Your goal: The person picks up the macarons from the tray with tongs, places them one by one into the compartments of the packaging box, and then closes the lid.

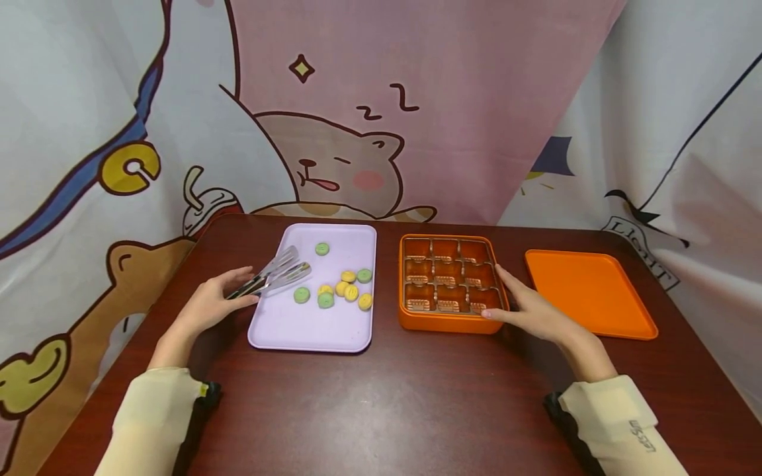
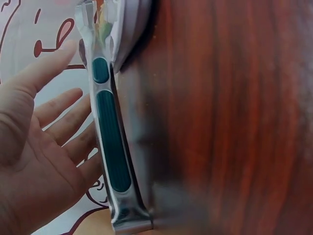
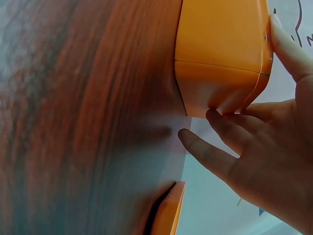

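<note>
My left hand point(image 1: 208, 301) is by the handle end of metal tongs point(image 1: 257, 284), fingers and thumb spread apart. In the left wrist view the tongs point(image 2: 112, 142) show green grip inlays and pass in front of the open palm. Their splayed tips lie over the lilac tray point(image 1: 345, 334), which holds several small round pieces, yellow point(image 1: 351, 293) and green point(image 1: 301, 295). My right hand point(image 1: 532, 311) rests on the right side of an orange box point(image 1: 446, 322), thumb at its front corner rim and fingers straight against the side wall. A clear insert point(image 1: 449, 271) divides the box into compartments.
To the right of the box a flat orange lid point(image 1: 595, 294) lies on the dark brown table point(image 1: 363, 410). Cartoon-printed curtains point(image 1: 476, 99) hang behind the table and at both sides.
</note>
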A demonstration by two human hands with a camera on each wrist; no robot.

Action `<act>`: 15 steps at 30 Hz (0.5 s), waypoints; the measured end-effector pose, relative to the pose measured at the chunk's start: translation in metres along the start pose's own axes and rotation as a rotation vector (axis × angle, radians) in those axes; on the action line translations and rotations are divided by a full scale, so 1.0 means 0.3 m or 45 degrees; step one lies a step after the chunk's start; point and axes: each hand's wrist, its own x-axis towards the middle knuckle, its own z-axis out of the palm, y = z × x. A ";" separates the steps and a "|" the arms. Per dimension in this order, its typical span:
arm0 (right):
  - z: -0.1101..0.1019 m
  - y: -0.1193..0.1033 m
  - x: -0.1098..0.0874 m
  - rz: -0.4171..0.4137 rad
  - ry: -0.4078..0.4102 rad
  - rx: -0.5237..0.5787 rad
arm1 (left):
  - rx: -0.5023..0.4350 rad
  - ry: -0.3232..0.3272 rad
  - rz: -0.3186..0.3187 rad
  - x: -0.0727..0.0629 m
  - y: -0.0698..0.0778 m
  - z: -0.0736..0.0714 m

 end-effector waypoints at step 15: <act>0.003 0.012 0.009 0.014 0.010 -0.001 | 0.089 0.040 -0.005 0.019 -0.031 0.011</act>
